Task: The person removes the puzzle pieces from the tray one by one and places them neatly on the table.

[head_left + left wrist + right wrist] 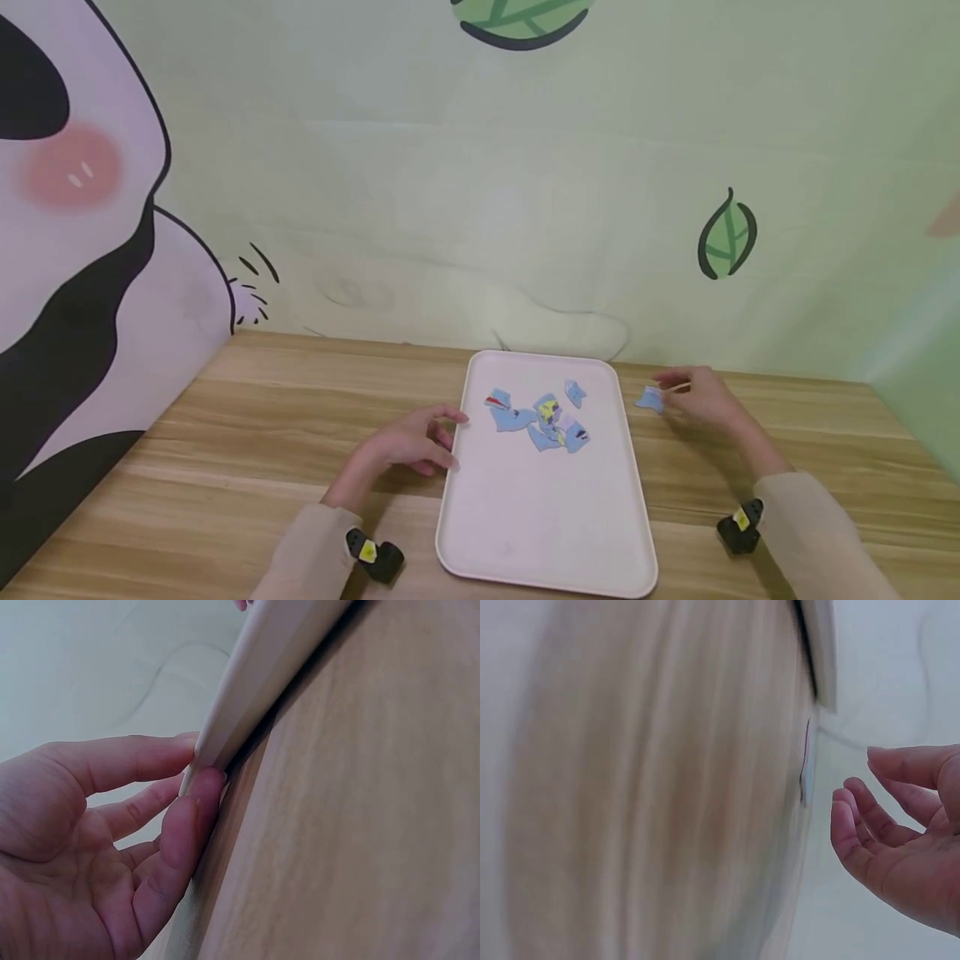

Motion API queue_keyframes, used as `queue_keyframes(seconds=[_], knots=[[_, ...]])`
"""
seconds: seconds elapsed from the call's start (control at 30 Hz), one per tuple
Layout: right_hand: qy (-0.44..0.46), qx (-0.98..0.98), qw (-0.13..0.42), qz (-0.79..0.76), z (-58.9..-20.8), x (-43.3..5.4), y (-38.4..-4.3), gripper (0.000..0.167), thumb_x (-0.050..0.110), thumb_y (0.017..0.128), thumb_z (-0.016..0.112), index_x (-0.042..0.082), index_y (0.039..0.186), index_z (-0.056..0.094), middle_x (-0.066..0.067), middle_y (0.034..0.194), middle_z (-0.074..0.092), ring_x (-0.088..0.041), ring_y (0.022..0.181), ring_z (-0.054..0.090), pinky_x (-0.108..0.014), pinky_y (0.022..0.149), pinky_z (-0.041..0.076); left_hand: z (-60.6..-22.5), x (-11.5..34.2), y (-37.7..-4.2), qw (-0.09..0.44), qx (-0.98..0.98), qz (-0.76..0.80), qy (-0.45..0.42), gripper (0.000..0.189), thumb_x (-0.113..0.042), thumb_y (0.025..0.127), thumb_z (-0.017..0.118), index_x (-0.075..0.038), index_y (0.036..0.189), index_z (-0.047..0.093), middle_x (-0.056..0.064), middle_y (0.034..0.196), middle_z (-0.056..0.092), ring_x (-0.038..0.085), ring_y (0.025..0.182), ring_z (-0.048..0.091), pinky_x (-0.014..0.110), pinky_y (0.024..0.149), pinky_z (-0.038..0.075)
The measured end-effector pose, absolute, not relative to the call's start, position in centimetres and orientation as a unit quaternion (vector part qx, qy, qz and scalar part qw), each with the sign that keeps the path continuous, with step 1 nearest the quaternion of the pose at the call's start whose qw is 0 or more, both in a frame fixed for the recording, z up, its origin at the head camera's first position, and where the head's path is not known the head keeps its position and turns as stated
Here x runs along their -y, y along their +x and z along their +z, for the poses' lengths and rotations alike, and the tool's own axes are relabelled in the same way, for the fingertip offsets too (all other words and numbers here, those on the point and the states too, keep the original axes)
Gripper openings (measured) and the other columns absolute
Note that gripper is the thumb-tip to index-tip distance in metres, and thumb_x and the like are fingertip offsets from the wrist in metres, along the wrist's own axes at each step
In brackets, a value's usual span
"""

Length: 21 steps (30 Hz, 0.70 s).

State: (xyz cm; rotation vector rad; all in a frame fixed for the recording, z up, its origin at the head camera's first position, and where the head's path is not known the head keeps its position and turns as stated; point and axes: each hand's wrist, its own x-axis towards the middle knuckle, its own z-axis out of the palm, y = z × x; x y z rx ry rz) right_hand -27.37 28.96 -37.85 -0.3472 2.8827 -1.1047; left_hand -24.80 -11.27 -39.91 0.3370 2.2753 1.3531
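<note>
A white tray (540, 517) lies on the wooden table, with several jigsaw puzzle pieces (513, 417) on its upper half. My left hand (416, 437) holds the tray's left rim; in the left wrist view its thumb and bent fingers (180, 840) meet at the edge. Right of the tray, one blue puzzle piece (649, 400) lies on the table. My right hand (701, 398) reaches over its right side, thumb and fingers apart. Seen from the right wrist, that hand (907, 825) is loosely curved with a gap between it and the flat piece (807, 769).
Some pieces in the tray overlap or adjoin; a separate blue one (575, 392) lies near the upper right. Behind the table (300, 400) stands a pale green wall (450, 208) with leaf and panda drawings. The tray's far edge is close to that wall.
</note>
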Motion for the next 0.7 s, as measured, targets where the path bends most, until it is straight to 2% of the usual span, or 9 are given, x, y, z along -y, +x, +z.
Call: queue_keyframes(seconds=[0.23, 0.5, 0.7], knots=[[-0.151, -0.902, 0.017, -0.405, -37.7, -27.5, -26.4, 0.035, 0.002, 0.085, 0.058, -0.015, 0.114, 0.051, -0.031, 0.107, 0.056, -0.037, 0.095, 0.056, -0.028, 0.075, 0.049, -40.0, 11.2, -24.9, 0.235, -0.827, 0.496, 0.124, 0.055, -0.001, 0.073, 0.072, -0.008, 0.123, 0.049, 0.01, 0.089, 0.052, 0.017, 0.068, 0.055, 0.03, 0.058, 0.052], [-0.18, -0.889, 0.014, -0.421, -37.5, -25.6, -25.8, 0.033, 0.0, 0.083, 0.059, -0.014, 0.113, 0.053, -0.028, 0.108, 0.058, -0.036, 0.098, 0.055, -0.028, 0.079, 0.048, -40.1, 11.2, -25.0, 0.235, -0.828, 0.494, 0.123, 0.055, -0.001, 0.073, 0.073, -0.008, 0.122, 0.049, 0.009, 0.089, 0.053, 0.017, 0.069, 0.055, 0.03, 0.058, 0.053], [-0.174, -0.884, 0.046, -0.431, -37.5, -24.4, -25.4, 0.035, 0.001, 0.083, 0.06, -0.012, 0.115, 0.053, -0.027, 0.108, 0.057, -0.032, 0.094, 0.056, -0.028, 0.078, 0.049, -40.0, 11.3, -24.9, 0.236, -0.827, 0.495, 0.122, 0.055, -0.001, 0.073, 0.072, -0.008, 0.122, 0.049, 0.009, 0.089, 0.052, 0.018, 0.069, 0.054, 0.03, 0.058, 0.052]])
